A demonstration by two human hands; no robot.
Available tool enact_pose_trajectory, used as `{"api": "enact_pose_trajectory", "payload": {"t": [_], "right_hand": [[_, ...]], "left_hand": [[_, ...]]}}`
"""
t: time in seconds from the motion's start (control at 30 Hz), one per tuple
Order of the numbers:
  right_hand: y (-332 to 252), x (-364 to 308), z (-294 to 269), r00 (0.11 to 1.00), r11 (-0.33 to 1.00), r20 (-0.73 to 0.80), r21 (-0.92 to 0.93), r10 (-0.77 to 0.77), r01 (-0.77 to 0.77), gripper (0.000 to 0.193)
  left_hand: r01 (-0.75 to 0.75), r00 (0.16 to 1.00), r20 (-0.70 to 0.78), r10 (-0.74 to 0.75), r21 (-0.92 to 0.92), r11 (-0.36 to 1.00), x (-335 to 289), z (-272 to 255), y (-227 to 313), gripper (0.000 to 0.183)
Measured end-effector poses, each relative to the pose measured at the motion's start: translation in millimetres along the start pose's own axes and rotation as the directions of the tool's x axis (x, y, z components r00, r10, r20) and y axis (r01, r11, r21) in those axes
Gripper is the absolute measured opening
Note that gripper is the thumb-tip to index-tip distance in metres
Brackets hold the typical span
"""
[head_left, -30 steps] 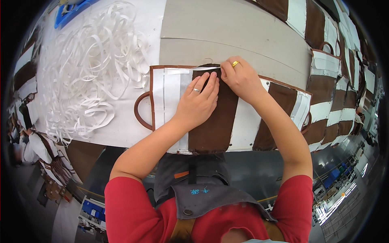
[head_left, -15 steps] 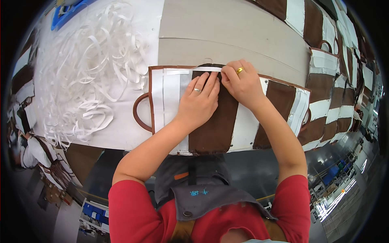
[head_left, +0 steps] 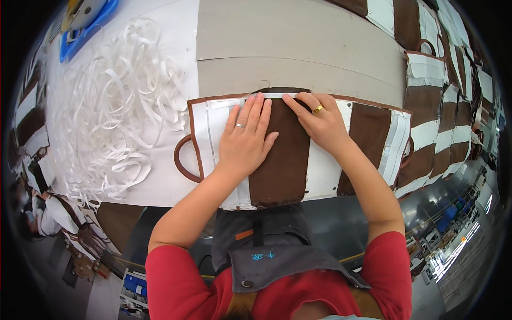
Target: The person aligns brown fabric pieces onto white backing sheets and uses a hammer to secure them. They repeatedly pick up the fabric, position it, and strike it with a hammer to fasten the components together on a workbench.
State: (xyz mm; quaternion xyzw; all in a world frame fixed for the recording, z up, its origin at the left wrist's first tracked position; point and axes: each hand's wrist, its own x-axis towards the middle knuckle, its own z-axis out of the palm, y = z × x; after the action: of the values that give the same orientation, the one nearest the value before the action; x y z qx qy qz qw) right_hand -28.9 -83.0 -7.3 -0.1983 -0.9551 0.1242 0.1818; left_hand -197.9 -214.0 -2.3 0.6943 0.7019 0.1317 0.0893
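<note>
Striped fabric panel (head_left: pixel 280 154) lies flat on the tabletop (head_left: pixel 184 32) right in front of you, its brown and white bands running away from you. Judging by its look, it should handle as light and soft, apt to wrinkle or slide if tugged at one spot, and not fragile; take hold by the brown binding (head_left: pixel 196 140) or the loop handles (head_left: pixel 176 154). A narrow white strip (head_left: pixel 274 96) along its far edge looks thin and limp (perhaps a bit slick), better pinned flat than pulled. Your left grip (head_left: pixel 244 140) is spread flat, fingertips at the strip; your right grip (head_left: pixel 322 122) touches it farther along with bent fingers, though I cannot tell whether they pinch it.

Count one panel under you, one strip along its edge, two handles, two rings (head_left: pixel 240 126), one blue tray (head_left: pixel 97 25), and one heap of white tape (head_left: pixel 122 101), its strands too tangled to number.
</note>
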Motion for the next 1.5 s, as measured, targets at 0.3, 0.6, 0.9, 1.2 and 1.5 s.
{"api": "enact_pose_trajectory", "payload": {"t": [0.3,0.6,0.9,1.2,1.5], "right_hand": [[-15,-2,2,0.997,0.985,0.022,-0.157,0.079,-0.075,0.051],[-24,-23,-7,0.977,0.973,-0.043,-0.099,0.207,-0.210,0.045],[-27,-16,-6,0.968,0.957,-0.015,-0.148,0.250,-0.249,0.044],[0,-1,-19,0.902,0.900,-0.043,0.097,0.430,-0.425,0.029],[19,-9,-28,0.865,0.818,0.046,0.305,0.500,-0.489,0.019]], "left_hand": [[0.047,0.999,0.004,-0.049,0.219,0.975,10,9,12,0.070],[0.006,1.000,0.006,-0.007,0.070,0.998,12,-2,13,0.059],[-0.055,0.996,0.069,0.058,-0.035,0.998,19,1,20,0.058],[0.036,0.990,-0.124,-0.062,-0.205,0.978,37,-12,-6,0.040],[0.031,0.988,0.150,0.037,-0.422,0.906,88,-7,-10,0.025]]}}
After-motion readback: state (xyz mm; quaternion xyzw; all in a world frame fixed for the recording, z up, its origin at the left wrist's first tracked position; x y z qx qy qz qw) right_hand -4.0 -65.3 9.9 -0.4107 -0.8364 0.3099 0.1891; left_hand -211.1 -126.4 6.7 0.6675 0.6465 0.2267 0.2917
